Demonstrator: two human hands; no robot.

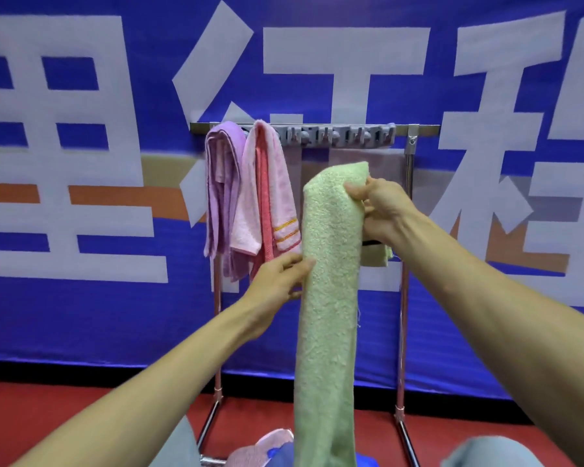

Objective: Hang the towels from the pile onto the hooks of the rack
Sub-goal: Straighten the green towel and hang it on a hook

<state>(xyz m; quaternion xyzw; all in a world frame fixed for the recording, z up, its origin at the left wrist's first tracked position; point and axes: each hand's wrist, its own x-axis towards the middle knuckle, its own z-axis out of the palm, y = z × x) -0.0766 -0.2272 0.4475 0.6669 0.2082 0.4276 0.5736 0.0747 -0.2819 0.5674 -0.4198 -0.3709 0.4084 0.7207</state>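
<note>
A long light green towel [327, 298] hangs folded over my right hand [381, 207], which grips its top just below the rack's hook strip [338, 135]. My left hand [277, 284] pinches the towel's left edge lower down. A purple towel [221, 197] and a pink towel [270, 197] with orange stripes hang from the hooks at the rack's left end. The hooks to the right of them are bare. A pile with pink and blue towels [267, 449] lies at the bottom of the view, partly hidden by the green towel.
The metal rack [406, 298] stands on a red floor [31, 416] in front of a blue banner [81, 315] with large white characters. Its base bars reach toward me at the bottom. My knees show at the lower corners.
</note>
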